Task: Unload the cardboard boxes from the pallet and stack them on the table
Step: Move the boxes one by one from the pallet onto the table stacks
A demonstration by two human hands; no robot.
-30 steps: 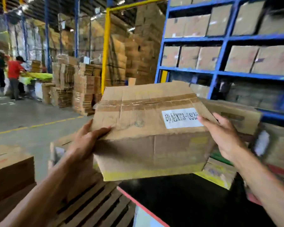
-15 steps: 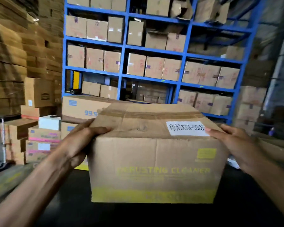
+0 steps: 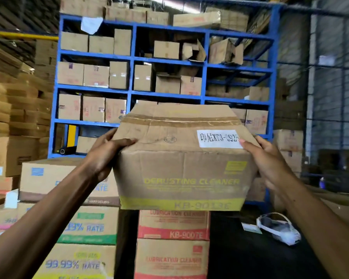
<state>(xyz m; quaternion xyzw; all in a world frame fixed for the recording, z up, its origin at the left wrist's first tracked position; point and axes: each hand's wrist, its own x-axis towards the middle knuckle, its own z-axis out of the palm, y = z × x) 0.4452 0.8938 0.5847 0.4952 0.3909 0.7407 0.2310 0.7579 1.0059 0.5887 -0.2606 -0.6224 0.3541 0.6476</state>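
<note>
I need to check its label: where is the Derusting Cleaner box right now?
In the head view, the Derusting Cleaner box is centre frame, held between the left hand and right hand, above the Lubrication Cleaner stack.

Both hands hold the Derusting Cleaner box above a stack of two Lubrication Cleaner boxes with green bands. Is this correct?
Not quite. In the head view the Lubrication Cleaner boxes have red bands, not green. The rest stands: left hand and right hand hold the Derusting Cleaner box above them.

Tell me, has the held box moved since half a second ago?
Yes. The Derusting Cleaner box is higher now, above the red Lubrication Cleaner stack on the table.
</note>
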